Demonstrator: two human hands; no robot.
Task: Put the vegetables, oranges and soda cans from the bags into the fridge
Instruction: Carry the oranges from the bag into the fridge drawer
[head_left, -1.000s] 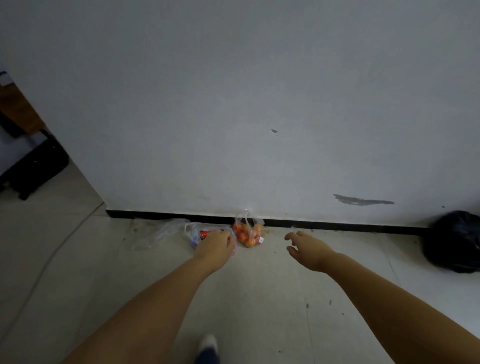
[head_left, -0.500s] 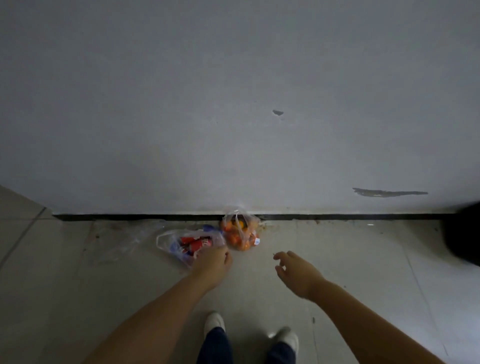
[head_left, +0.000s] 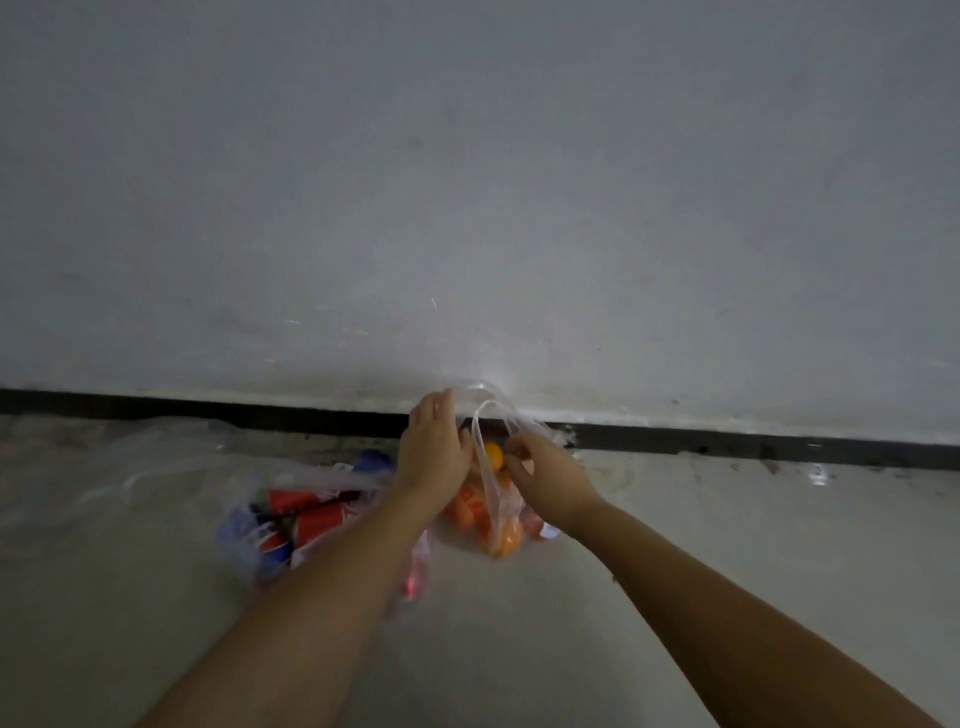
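Observation:
A clear plastic bag of oranges (head_left: 500, 535) sits on the floor against the wall. My left hand (head_left: 434, 449) touches the bag's left side with its fingers straight and pointing up. My right hand (head_left: 545, 475) has its fingers curled into the bag's plastic at the right of the white handle loop (head_left: 485, 447). Left of it, partly under my left forearm, lies a second clear bag with red and blue soda cans (head_left: 291, 519). No fridge or vegetables are in view.
A crumpled clear plastic sheet or bag (head_left: 130, 460) lies flat on the floor at the left. A grey wall (head_left: 467, 208) with a black skirting strip (head_left: 727, 441) stands directly ahead. Pale floor (head_left: 727, 519) stretches to the right.
I have come much closer and lower to the bags. Both hands moved forward from above the floor onto the orange bag, the left shifting off the can bag, and the right closing on the plastic.

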